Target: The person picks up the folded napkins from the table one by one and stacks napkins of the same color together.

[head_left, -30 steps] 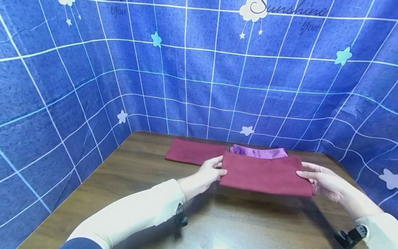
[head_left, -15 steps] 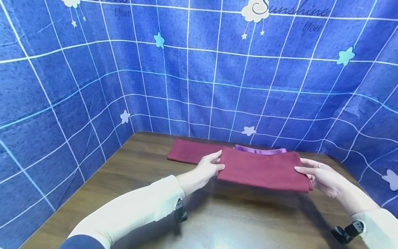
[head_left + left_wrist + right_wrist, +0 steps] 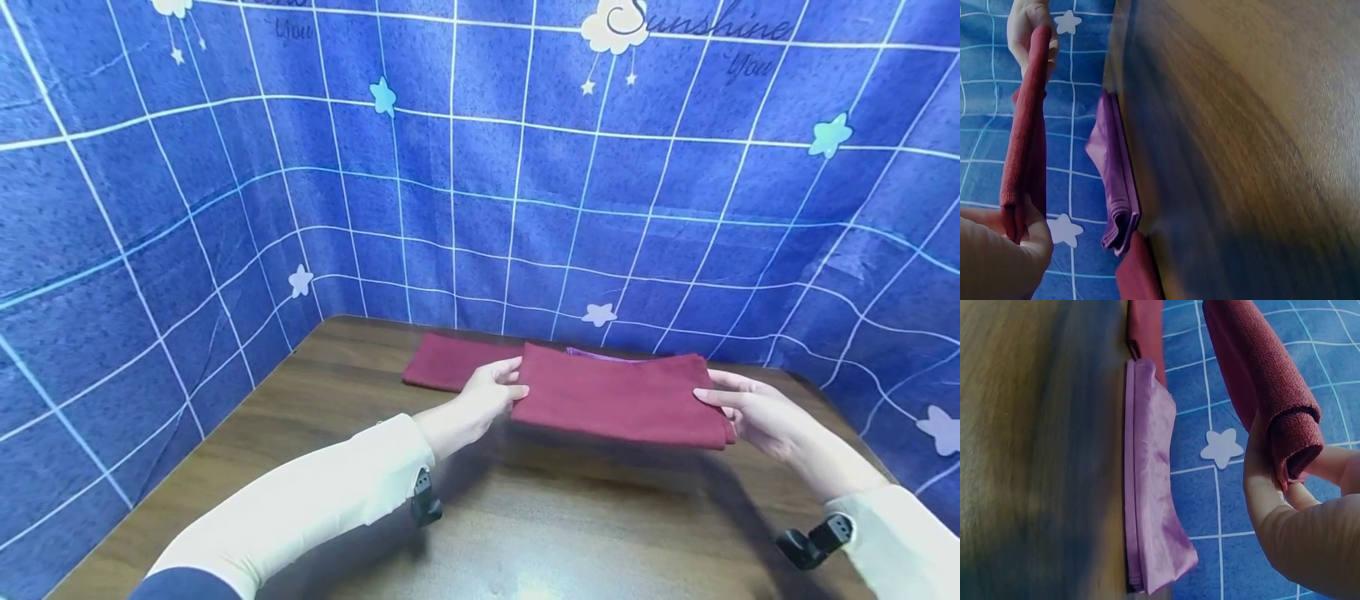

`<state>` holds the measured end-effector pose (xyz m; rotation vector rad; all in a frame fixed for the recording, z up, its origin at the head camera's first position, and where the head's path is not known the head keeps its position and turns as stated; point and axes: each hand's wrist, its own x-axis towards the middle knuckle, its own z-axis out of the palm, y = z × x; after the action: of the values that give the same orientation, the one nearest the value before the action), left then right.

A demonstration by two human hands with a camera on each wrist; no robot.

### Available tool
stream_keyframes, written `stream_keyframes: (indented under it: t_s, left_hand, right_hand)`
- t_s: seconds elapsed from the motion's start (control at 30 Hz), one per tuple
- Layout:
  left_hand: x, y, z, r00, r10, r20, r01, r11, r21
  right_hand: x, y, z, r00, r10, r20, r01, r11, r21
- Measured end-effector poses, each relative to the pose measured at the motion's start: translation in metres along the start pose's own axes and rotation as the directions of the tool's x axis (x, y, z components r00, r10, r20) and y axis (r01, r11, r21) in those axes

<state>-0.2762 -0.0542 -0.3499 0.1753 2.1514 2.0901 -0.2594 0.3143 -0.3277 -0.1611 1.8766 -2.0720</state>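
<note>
Between both hands a folded dark red cloth [image 3: 618, 396] is held up above the table. My left hand [image 3: 480, 404] pinches its left end, thumb on the near face. At the other end my right hand [image 3: 761, 412] grips it the same way, and the right wrist view shows the cloth's rolled, layered edge [image 3: 1297, 440] between thumb and fingers. Behind it lies a folded shiny purple cloth [image 3: 1150, 481], mostly hidden in the head view. A second folded dark red cloth [image 3: 446, 362] lies flat left of the purple one, partly covered by my left hand.
The brown wooden table [image 3: 360, 517] reaches back to a blue curtain [image 3: 450, 208] with white grid lines and stars, which also hangs along the left and right sides. Both wrists carry small black cameras.
Both hands have moved slightly left and up in the head view with the held red cloth. It now hides nearly all of the purple cloth and more of the flat red one.
</note>
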Motion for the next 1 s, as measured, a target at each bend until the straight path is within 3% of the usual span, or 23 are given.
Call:
stream_keyframes:
  t_s: [0.17,0.63,1.0]
  left_hand:
    - [0.005,-0.001,-0.006,0.999,0.007,-0.032,-0.007,1.0,0.013]
    - [0.013,0.008,-0.013,0.997,0.009,-0.082,-0.009,1.0,-0.003]
    - [0.022,0.008,-0.027,0.99,0.023,-0.139,-0.015,0.998,0.063]
  right_hand:
    - [0.006,-0.002,0.007,0.999,0.016,-0.028,-0.016,1.0,0.0]
    - [0.023,-0.006,0.016,1.0,-0.001,0.031,-0.001,0.998,0.067]
    - [0.038,-0.007,0.03,1.0,-0.021,-0.024,0.021,0.999,0.025]
